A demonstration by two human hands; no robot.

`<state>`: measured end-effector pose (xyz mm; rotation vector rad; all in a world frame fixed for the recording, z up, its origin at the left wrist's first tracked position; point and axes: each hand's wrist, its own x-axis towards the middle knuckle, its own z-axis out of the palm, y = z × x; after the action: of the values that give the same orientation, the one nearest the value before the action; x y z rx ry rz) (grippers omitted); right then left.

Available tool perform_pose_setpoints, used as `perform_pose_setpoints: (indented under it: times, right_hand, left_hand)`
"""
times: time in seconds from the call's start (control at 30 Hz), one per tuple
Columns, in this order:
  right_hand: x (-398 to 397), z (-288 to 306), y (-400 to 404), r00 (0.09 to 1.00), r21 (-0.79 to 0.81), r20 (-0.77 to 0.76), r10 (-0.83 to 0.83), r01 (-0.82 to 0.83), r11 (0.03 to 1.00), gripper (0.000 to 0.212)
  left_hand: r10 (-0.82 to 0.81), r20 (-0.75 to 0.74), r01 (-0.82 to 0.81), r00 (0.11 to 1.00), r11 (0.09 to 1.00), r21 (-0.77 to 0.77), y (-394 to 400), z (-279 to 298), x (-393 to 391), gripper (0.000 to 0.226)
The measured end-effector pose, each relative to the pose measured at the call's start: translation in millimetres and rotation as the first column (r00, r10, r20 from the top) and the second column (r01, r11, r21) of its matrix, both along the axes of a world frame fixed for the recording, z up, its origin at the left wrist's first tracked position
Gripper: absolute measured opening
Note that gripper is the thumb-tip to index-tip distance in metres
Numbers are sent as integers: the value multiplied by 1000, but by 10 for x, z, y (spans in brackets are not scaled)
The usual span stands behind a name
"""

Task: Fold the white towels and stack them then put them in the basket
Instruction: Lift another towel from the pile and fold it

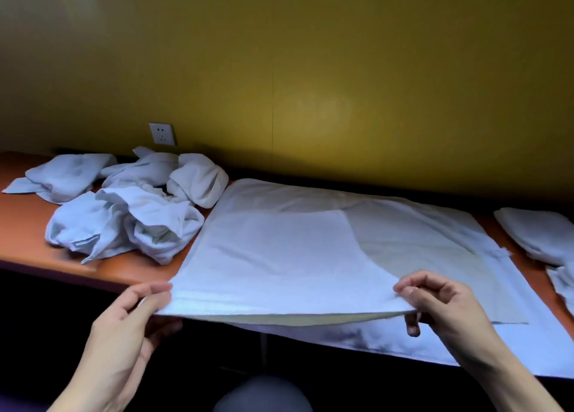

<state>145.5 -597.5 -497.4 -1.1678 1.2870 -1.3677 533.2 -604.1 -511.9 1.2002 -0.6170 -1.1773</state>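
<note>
White towel [273,256] is spread on the orange surface [25,225], its near edge lifted just off the front lip. Left hand [130,321] is pinched shut on the near left corner, thumb on top and fingers under. Right hand [441,303] is pinched on the near edge further right, fingertips closed over the hem. The edge sags slightly between the two holds.

Under it a larger white cloth [435,234] is laid flat, running right and hanging over the front of the surface.

Handling, judged: the towel is light, soft and limp, with no stiffness of its own. It is expected to droop wherever it is unsupported, so corners or hem are the best places to be gripped, both at once and kept taut. The terry weave looks grippy, not slippery. Nothing fragile. Care is needed that the cloth beneath is not dragged along.

Count: a pile of crumpled towels [130,203] at the left; about four or five bundles can be made out, the exact number not certain as they overlap. At the far right a folded stack [534,234] is partly cut off by the frame; layers cannot be counted. No basket is seen.
</note>
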Motion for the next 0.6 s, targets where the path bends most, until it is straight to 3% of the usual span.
perform_pose_setpoints:
  times: [0.13,0.23,0.33,0.37,0.4,0.47,0.53,0.6]
  right_hand:
    - [-203,42,118,962,19,189,197,-204,979,61]
    - [-212,43,56,985,20,83,154,-156,988,60]
    - [-69,-43,-143,985,-53,-169,-21,12,999,46]
    - [-14,-83,-208,971,-75,-225,-79,63,995,41]
    - [19,-134,-283,953,-110,-267,-141,116,987,28]
    - [38,-220,-481,902,-163,-339,-268,224,961,5]
    - [38,-259,-719,886,-173,-361,-291,243,955,4]
    - [47,-285,-998,904,-157,-344,-255,213,964,12]
  left_hand:
    - [-59,-109,53,992,997,-52,206,-50,66,20]
    - [-165,-103,151,981,979,-134,200,-83,155,35]
    - [-124,133,139,983,984,-111,93,-176,186,15]
    - [-78,267,108,961,989,-98,30,-235,211,29]
    - [-56,391,93,919,993,-77,-40,-297,245,38]
    - [79,605,1,792,991,-131,-205,-341,271,14]
    - [153,753,-19,640,983,-183,-414,-296,277,10]
    - [136,803,38,580,980,-194,-735,-297,289,20]
